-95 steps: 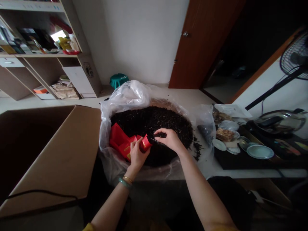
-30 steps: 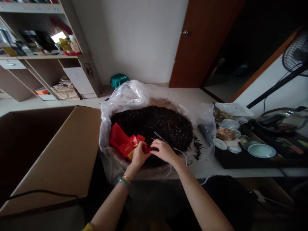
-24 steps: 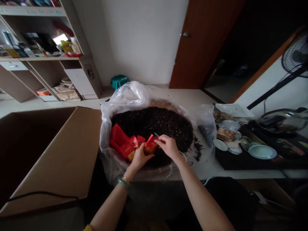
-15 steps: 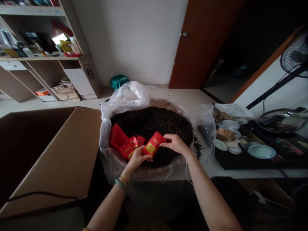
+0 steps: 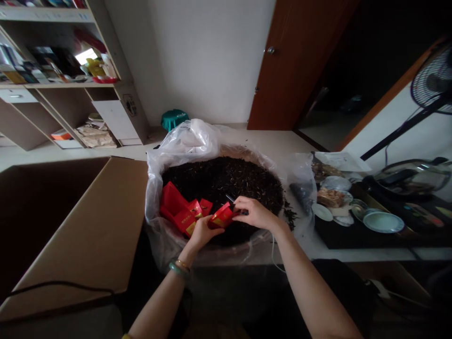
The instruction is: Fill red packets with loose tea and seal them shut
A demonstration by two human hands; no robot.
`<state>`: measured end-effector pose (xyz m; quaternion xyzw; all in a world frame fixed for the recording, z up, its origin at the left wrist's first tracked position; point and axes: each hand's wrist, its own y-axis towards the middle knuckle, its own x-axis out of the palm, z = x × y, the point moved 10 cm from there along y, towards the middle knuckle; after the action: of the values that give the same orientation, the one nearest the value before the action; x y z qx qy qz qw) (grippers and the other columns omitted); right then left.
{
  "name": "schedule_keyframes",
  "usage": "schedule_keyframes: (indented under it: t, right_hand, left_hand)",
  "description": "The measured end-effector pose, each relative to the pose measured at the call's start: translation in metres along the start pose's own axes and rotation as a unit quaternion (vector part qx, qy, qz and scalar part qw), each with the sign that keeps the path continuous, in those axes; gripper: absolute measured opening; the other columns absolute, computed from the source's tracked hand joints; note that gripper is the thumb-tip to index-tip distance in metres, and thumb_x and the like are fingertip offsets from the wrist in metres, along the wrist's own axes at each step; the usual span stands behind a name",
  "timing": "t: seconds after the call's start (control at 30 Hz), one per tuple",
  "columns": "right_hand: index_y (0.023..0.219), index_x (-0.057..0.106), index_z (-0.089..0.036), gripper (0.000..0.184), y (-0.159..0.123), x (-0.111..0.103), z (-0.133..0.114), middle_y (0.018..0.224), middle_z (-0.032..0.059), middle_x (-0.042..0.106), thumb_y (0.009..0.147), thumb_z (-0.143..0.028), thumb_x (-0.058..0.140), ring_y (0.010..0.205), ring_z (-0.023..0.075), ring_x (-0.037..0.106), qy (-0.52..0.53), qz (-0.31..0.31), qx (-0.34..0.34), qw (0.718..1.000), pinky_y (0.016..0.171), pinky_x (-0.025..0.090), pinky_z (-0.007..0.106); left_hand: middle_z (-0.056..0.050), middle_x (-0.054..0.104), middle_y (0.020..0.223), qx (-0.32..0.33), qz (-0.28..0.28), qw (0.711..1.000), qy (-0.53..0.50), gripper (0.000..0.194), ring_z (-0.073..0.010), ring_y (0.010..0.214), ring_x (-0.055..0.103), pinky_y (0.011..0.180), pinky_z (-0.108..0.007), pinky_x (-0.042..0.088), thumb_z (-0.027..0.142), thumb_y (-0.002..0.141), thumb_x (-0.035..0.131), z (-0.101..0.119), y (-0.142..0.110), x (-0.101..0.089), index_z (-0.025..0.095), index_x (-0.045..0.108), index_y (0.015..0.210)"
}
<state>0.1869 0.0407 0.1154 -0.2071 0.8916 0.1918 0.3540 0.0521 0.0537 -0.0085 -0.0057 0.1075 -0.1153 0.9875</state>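
Head view: red packet (image 5: 222, 215) between both hands, long axis running from left hand (image 5: 204, 233), which grips its near end, toward right hand (image 5: 257, 214), narrowed at its other end, hold unclear.

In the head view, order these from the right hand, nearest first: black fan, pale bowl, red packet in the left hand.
From the right hand:
1. Red packet: just to its left, held by the left hand.
2. Pale bowl: well off to the right.
3. Black fan: farther back, at the upper right edge.
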Motion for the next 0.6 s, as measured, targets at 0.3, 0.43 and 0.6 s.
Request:
schedule_keyframes:
  t: [0.3, 0.43, 0.6]
  right_hand:
    - [0.087, 0.068, -0.02, 0.016, -0.002, 0.039, -0.013, 0.093, 0.0066, 0.063, 0.075, -0.03, 0.072, 0.084, 0.0215, 0.062, -0.191, -0.076, 0.057, 0.977, 0.072, 0.048, 0.029]
    - [0.086, 0.069, -0.019, 0.023, -0.003, 0.039, -0.009, 0.095, 0.0089, 0.064, 0.075, -0.039, 0.071, 0.086, 0.0242, 0.062, -0.211, -0.09, 0.085, 0.97, 0.073, 0.05, 0.032]
    - [0.093, 0.071, -0.022, 0.024, -0.001, 0.011, -0.02, 0.111, 0.0093, 0.062, 0.073, -0.035, 0.074, 0.108, 0.0251, 0.055, -0.175, 0.011, 0.068, 0.982, 0.092, 0.046, 0.037]
  left_hand:
    - [-0.002, 0.068, 0.068, 0.008, -0.035, 0.998, -0.053, 0.039, -0.0152, 0.063, 0.059, 0.06, -0.024, 0.048, 0.038, 0.049, 0.084, 0.005, -0.003, 0.007, 0.012, 0.07, 0.074]
    - [-0.001, 0.066, 0.066, 0.001, -0.032, 0.998, -0.054, 0.043, -0.0148, 0.061, 0.056, 0.059, -0.024, 0.047, 0.041, 0.047, 0.084, 0.012, -0.005, 0.006, 0.012, 0.07, 0.074]
    - [0.001, 0.063, 0.062, -0.01, -0.047, 0.995, -0.091, 0.044, -0.0116, 0.057, 0.052, 0.057, -0.022, 0.044, 0.042, 0.048, 0.084, 0.012, -0.006, 0.009, 0.011, 0.068, 0.075]
